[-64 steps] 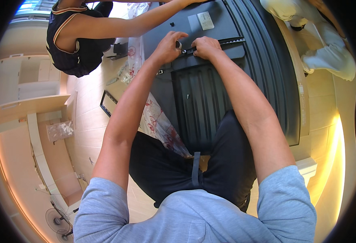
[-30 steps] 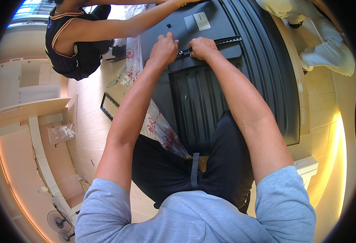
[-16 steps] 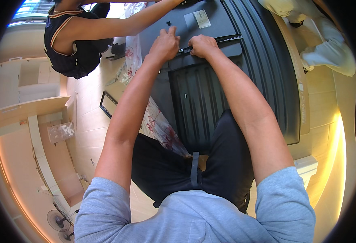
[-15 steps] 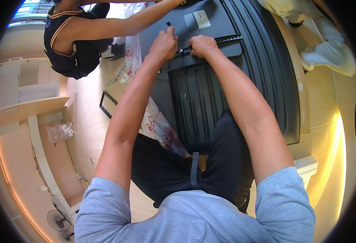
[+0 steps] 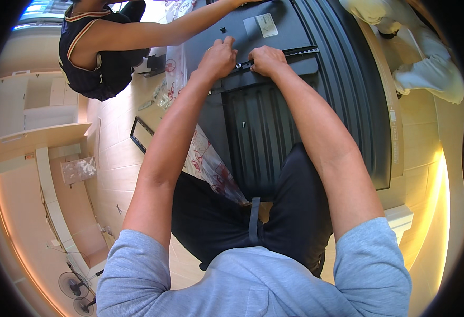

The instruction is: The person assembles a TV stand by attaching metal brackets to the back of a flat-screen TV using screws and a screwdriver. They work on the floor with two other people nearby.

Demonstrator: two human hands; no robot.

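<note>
A large dark panel with ribbed sections (image 5: 343,105), looking like the back of a big television, lies flat before me. Across it runs a black slotted metal bracket (image 5: 301,51). My left hand (image 5: 219,61) is closed over the bracket's left end, fingers curled, their tips partly hidden. My right hand (image 5: 268,61) grips the same bracket just to the right, knuckles up. In the gap between them a shiny bolt head (image 5: 238,65) shows. Beyond my left hand sits a small black fitting (image 5: 222,30). A small screw (image 5: 243,124) lies on the ribbed part nearer me.
Another person (image 5: 102,50) crouches at the far left, an arm reaching over the panel. Light trousers (image 5: 427,74) of someone else show at the far right. Printed plastic wrap (image 5: 208,158) and a dark frame (image 5: 139,133) lie left of the panel. Cardboard (image 5: 395,132) borders its right side.
The view has shifted slightly. Both my hands stay at the bracket with little movement. The other person's forearm has moved a little, and that hand now shows at the top edge.
</note>
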